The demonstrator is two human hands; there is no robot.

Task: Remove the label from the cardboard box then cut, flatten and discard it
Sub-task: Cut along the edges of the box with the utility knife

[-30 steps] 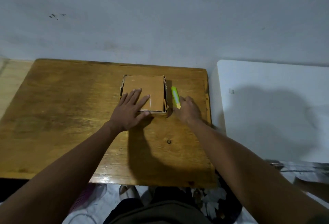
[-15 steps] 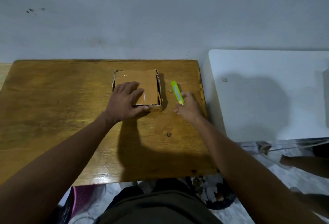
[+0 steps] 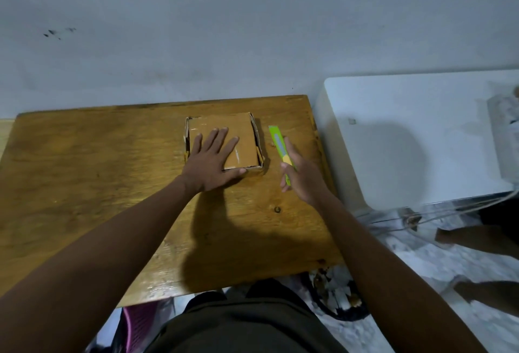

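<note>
A low, square brown cardboard box (image 3: 238, 130) lies on the wooden table (image 3: 98, 184) near its far edge. My left hand (image 3: 213, 160) rests flat on the box top with fingers spread, covering its near-left part. Just right of the box is a bright green utility knife (image 3: 278, 144) with a yellow slider. My right hand (image 3: 302, 174) closes around the knife's near end, the forefinger stretched along its right side. The far half of the knife sticks out past my fingers. No label shows on the visible box top.
A white appliance top (image 3: 407, 142) stands right of the table, with cables (image 3: 449, 209) along its near edge. A dark round bin (image 3: 337, 296) with scraps sits on the floor under the table's near right corner. A grey wall rises behind.
My right hand has closed around the green knife and drawn its near end toward me. My left hand stays flat on the box. The camera view has shifted slightly.
</note>
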